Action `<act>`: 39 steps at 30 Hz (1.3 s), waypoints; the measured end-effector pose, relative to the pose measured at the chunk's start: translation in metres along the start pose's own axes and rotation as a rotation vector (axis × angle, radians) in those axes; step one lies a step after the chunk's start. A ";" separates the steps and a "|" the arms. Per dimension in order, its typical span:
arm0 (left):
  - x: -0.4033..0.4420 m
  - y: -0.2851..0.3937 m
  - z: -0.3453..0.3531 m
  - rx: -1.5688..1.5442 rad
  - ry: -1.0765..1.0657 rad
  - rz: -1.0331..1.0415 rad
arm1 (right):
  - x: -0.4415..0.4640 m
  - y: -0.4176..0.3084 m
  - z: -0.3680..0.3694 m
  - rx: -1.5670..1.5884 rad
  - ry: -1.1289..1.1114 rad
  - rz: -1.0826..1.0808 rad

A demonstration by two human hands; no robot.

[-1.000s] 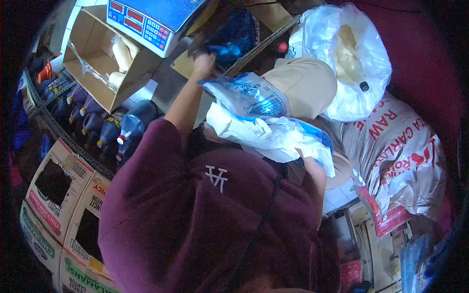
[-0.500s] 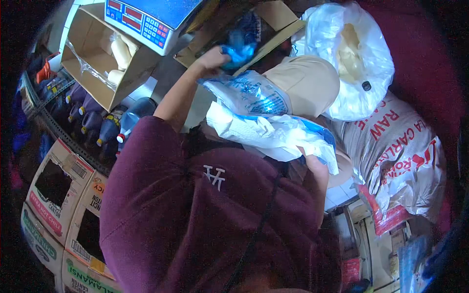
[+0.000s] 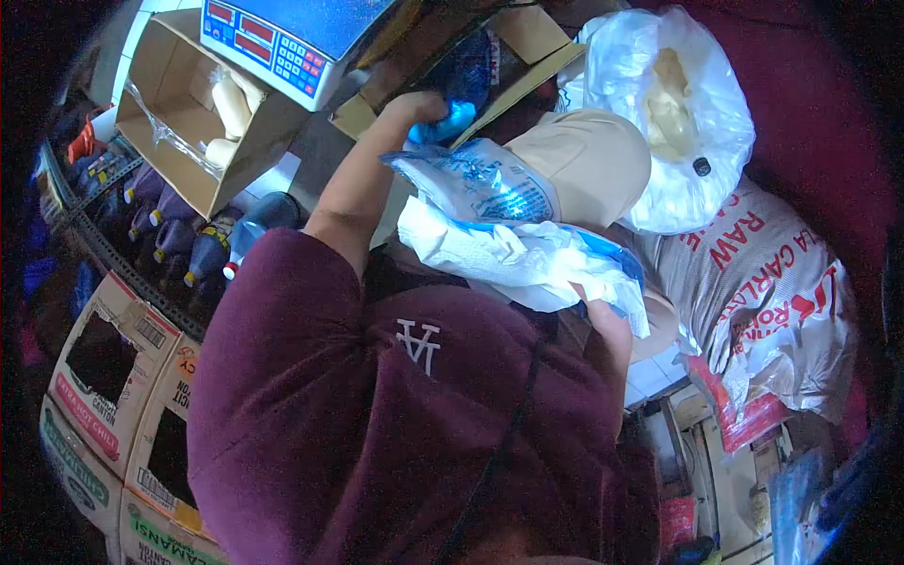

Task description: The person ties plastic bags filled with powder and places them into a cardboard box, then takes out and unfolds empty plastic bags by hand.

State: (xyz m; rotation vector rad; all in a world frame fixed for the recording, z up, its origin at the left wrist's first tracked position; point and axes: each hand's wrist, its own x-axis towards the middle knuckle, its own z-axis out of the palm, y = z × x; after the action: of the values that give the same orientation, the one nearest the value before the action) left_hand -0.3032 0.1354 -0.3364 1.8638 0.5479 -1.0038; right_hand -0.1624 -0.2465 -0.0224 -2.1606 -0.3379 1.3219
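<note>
My left hand (image 3: 420, 109) is closed on crinkled blue plastic (image 3: 452, 121) at an open cardboard box (image 3: 527, 80); its fingertips are partly hidden. Across my lap lies a stack of white plastic sheets or bags (image 3: 508, 264). My right hand (image 3: 607, 322) grips the near right edge of that stack, thumb on top. A clear bag with blue print (image 3: 499, 184) rests just beyond the white stack, against my beige-clad knee (image 3: 593, 165).
A blue digital scale (image 3: 282, 47) stands at upper left beside a carton (image 3: 179, 104) holding pale rolls. Dark bottles (image 3: 212, 250) and noodle boxes (image 3: 113, 377) line the left. An open white bag (image 3: 692, 122) and a printed sack (image 3: 763, 292) stand right.
My left hand has moved from above the box's near side onto the blue plastic, which now sits lower and closer. My right hand stays on the white stack.
</note>
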 end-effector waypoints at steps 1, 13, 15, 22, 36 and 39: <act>0.004 0.000 0.004 0.081 0.006 0.000 | -0.003 0.001 0.000 0.010 0.003 0.004; 0.042 0.015 0.032 0.061 0.490 -0.208 | 0.001 0.011 -0.004 0.137 0.067 0.047; 0.045 0.020 0.029 -0.006 0.613 -0.263 | 0.005 0.012 -0.006 0.159 0.077 0.047; 0.046 0.031 0.027 -0.248 0.811 -0.233 | 0.003 0.018 -0.010 0.236 0.125 0.092; 0.087 0.055 -0.002 -0.184 0.850 0.007 | 0.014 0.012 -0.020 0.356 0.213 0.138; 0.098 0.052 -0.001 -0.133 0.892 -0.002 | 0.015 0.011 -0.021 0.384 0.234 0.145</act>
State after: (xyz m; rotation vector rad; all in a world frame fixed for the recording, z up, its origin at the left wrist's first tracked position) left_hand -0.2101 0.1077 -0.3901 2.1272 1.0931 -0.0684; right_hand -0.1375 -0.2550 -0.0325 -2.0067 0.1581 1.0873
